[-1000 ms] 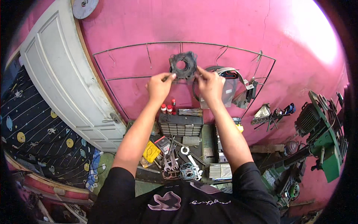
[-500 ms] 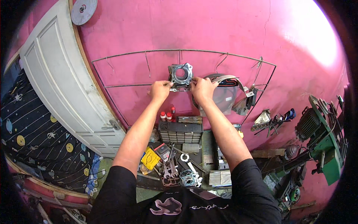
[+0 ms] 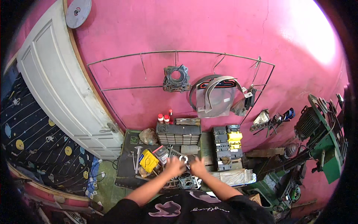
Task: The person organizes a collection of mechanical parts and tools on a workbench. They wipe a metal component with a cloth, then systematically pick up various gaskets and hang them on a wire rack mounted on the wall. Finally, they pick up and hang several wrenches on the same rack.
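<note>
Both of my hands are low over the workbench, close together above a pile of metal parts. My left hand [image 3: 175, 167] and my right hand [image 3: 198, 167] are smeared by motion, so what their fingers hold, if anything, is unclear. Just beyond and between them shows the pale ring-shaped end [image 3: 183, 158] of a metal part. Nearer to me, below the hands, lie flat cut-out gaskets [image 3: 189, 182]. A bundle of similar gaskets [image 3: 176, 79] hangs from the wire rack on the wall, away from both hands.
On the bench stand a small drawer cabinet [image 3: 179, 139] with red-capped bottles [image 3: 160, 118], a yellow packet [image 3: 148, 160], a caliper [image 3: 138, 155] and black and yellow bins [image 3: 228, 143]. Curved bands [image 3: 214, 91] hang on the rack [image 3: 123, 89]. Green machinery [image 3: 323, 153] stands right, a white door [image 3: 61, 80] left.
Both hands have come down from the gaskets on the wall rack to the bench. The gaskets now hang there untouched.
</note>
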The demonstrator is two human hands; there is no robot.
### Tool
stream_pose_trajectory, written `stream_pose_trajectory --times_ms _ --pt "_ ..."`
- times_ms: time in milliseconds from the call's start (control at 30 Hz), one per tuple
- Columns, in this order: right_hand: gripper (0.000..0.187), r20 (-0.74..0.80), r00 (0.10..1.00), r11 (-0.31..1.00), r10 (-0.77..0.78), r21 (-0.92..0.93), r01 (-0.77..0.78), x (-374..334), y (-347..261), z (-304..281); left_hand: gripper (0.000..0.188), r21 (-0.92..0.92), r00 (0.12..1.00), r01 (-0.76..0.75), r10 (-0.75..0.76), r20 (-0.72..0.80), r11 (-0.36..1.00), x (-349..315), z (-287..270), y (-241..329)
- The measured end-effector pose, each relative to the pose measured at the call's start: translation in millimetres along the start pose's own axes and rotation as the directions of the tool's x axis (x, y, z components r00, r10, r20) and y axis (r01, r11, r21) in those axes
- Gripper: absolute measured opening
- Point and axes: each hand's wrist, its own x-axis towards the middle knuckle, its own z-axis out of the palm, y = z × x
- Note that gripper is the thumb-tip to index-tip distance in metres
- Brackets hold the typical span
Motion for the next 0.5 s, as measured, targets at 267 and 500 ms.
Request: stream_pose_trajectory --times_ms 267,500 --pt "0.032 0.04 0.986 0.986 -0.16 -0.031 0.162 -93.6 -23.0 80.5 0.04 0.185 0.9 -0.434 0.42 0.115 0.882 -61.5 136.7 -7.4" --pt "0.031 0.063 0.993 0.994 -0.104 -0.005 0.105 -107.6 -27.6 80.5 0.037 0.154 0.926 -0.375 0.375 0.036 0.914 -70.9 117.1 8.0"
